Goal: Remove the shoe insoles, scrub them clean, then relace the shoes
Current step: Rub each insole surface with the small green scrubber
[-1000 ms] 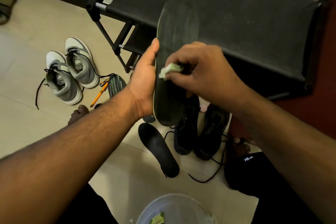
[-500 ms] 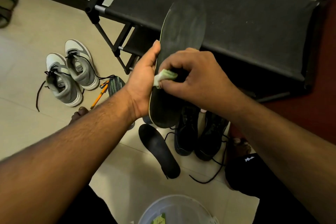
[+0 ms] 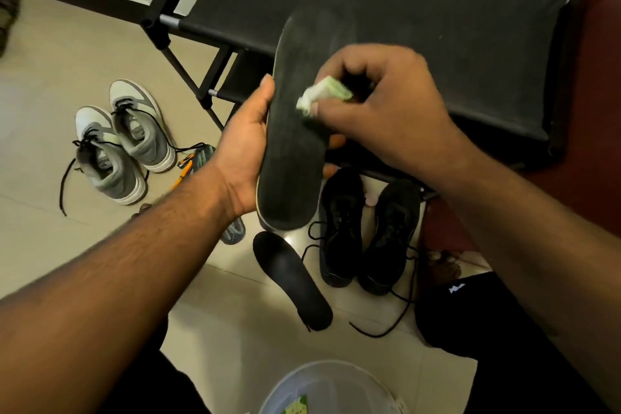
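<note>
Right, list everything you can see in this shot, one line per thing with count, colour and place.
Held insole: one, black with a pale edge, raised in front of the rack.
Sponge piece: one, pale green and white, pressed on the held insole.
Floor insole: one, black, on the tiles left of the black shoes.
Black shoes: two, black, laces loose, on the floor below the rack.
Grey shoes: two, grey and white, black laces, far left on the floor.
Patterned insole: one, dark with greenish marks, beside the grey shoes.
Rack: one, black, against the wall.
Basin: one, whitish, bottom edge.
Left hand: grips the held insole's edge.
Right hand: pinches the sponge piece.
</note>
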`<act>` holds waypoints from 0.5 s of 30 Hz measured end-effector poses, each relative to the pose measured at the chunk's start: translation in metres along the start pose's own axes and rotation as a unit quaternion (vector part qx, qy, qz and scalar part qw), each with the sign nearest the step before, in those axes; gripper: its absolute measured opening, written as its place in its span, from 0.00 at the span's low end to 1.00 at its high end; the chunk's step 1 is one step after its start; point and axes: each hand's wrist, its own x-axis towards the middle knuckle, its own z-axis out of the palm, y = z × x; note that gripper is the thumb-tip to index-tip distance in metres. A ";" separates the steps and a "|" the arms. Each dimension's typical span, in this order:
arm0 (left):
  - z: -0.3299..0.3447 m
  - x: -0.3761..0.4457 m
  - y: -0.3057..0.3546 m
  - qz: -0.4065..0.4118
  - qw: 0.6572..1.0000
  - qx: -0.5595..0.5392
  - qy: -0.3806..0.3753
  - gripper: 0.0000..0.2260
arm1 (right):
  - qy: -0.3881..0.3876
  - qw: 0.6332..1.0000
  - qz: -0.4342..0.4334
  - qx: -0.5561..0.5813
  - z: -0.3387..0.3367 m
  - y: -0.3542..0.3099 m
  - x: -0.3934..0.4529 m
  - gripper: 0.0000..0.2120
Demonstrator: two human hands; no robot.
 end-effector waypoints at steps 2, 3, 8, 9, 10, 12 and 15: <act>-0.003 0.001 0.010 0.028 0.999 -0.037 0.010 0.30 | -0.097 0.994 -0.024 -0.043 0.009 -0.009 -0.016 0.03; -0.005 0.002 0.014 0.039 0.998 -0.054 0.014 0.30 | -0.125 0.987 -0.048 -0.086 0.014 -0.012 -0.023 0.04; -0.008 0.004 0.021 0.078 0.993 -0.080 0.049 0.30 | -0.186 0.971 -0.080 -0.126 0.029 -0.014 -0.034 0.06; -0.008 0.004 0.021 0.078 0.992 -0.086 0.051 0.30 | -0.183 0.970 -0.078 -0.139 0.028 -0.012 -0.033 0.05; -0.007 0.003 0.020 0.075 0.992 -0.090 0.049 0.30 | -0.173 0.969 -0.077 -0.157 0.025 -0.011 -0.032 0.04; -0.006 0.003 0.018 0.064 0.993 -0.095 0.043 0.30 | -0.145 0.967 -0.076 -0.197 0.021 -0.007 -0.027 0.04; -0.002 0.001 0.012 0.058 0.995 -0.079 0.026 0.30 | -0.104 0.970 -0.064 -0.211 0.014 -0.003 -0.019 0.04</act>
